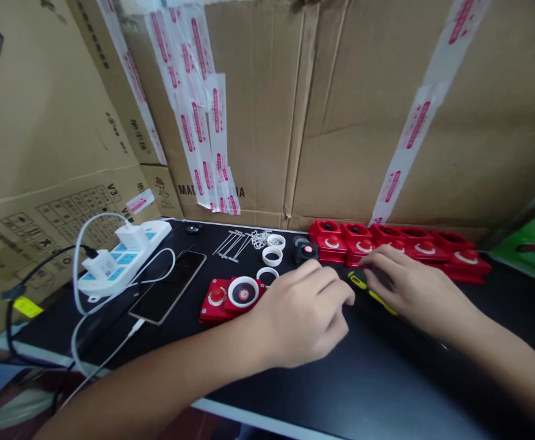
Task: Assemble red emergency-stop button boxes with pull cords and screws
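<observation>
My left hand (302, 315) rests on the black table (350, 385), fingers curled loosely with nothing visible in them, just right of a red plastic housing (231, 298) with a white ring and red button. My right hand (409, 284) lies over a yellow-and-black handled tool (363, 286), fingers bent down onto it. Beyond the hands a row of red housings (400, 244) lines the back edge. A small black part (306, 250) and white rings (272, 255) lie between.
A phone (169, 286) on a white cable lies left, beside a white power strip (121, 253) with chargers. Thin metal pins (233, 244) and springs lie near the back. Taped cardboard boxes (295, 110) wall the table. A green package (533, 244) sits at right.
</observation>
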A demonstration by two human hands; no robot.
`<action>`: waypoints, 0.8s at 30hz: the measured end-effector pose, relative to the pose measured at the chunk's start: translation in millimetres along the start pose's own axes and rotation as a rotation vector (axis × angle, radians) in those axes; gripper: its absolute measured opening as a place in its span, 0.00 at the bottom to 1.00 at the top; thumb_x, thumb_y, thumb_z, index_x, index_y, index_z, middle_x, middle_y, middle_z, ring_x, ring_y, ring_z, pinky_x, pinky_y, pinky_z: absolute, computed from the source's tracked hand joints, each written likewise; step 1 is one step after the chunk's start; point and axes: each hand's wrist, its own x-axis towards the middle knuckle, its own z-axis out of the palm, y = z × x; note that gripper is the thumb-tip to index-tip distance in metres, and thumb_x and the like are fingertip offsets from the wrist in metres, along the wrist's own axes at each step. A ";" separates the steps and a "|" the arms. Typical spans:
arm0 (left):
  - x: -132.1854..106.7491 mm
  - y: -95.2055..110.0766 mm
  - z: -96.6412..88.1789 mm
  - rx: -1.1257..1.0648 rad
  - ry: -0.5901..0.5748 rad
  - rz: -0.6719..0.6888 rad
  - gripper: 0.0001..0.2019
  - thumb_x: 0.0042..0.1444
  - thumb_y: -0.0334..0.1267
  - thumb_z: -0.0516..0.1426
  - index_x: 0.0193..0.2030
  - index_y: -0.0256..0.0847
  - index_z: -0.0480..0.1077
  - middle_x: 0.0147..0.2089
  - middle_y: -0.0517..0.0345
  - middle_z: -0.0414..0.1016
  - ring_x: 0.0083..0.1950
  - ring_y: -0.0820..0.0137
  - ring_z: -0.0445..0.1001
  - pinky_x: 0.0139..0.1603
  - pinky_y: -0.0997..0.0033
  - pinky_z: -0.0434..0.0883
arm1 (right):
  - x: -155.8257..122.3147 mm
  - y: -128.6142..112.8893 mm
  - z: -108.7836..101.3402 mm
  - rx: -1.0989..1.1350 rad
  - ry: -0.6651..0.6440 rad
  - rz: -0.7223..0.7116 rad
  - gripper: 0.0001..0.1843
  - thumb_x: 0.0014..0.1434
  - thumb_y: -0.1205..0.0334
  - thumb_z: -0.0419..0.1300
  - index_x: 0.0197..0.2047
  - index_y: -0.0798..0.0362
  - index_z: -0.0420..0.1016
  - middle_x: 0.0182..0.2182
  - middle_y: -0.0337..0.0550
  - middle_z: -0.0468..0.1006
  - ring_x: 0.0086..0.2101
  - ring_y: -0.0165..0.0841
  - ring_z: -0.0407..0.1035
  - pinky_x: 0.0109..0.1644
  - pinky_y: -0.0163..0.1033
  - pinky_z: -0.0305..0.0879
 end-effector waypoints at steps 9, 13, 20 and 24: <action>-37.7 -20.6 -82.2 0.123 -0.400 -0.374 0.27 0.62 0.48 0.69 0.65 0.48 0.70 0.60 0.52 0.77 0.61 0.53 0.77 0.58 0.57 0.76 | -4.1 -2.3 5.2 -0.124 -0.401 0.014 0.20 0.71 0.47 0.60 0.53 0.56 0.77 0.46 0.58 0.85 0.35 0.50 0.83 0.32 0.44 0.70; -70.5 -34.2 -68.8 0.182 -0.432 -0.469 0.42 0.51 0.42 0.73 0.72 0.45 0.64 0.64 0.47 0.77 0.64 0.47 0.77 0.62 0.51 0.75 | -5.4 -6.4 4.4 -0.024 -0.405 0.010 0.13 0.73 0.54 0.59 0.54 0.52 0.75 0.44 0.51 0.86 0.36 0.47 0.83 0.34 0.44 0.71; -22.9 -13.6 -71.0 0.043 -0.393 -0.441 0.33 0.51 0.39 0.75 0.63 0.47 0.70 0.58 0.56 0.77 0.57 0.58 0.79 0.59 0.60 0.76 | -3.0 2.3 -31.6 0.660 -0.123 0.251 0.19 0.71 0.40 0.58 0.51 0.47 0.73 0.32 0.39 0.77 0.30 0.36 0.72 0.33 0.41 0.70; 10.4 -17.7 -60.2 0.055 -0.215 -0.253 0.35 0.52 0.40 0.75 0.65 0.44 0.68 0.62 0.51 0.75 0.62 0.58 0.76 0.66 0.56 0.72 | -0.8 8.6 -39.8 1.160 0.175 0.564 0.20 0.64 0.39 0.66 0.37 0.48 0.72 0.27 0.37 0.70 0.24 0.31 0.63 0.23 0.36 0.62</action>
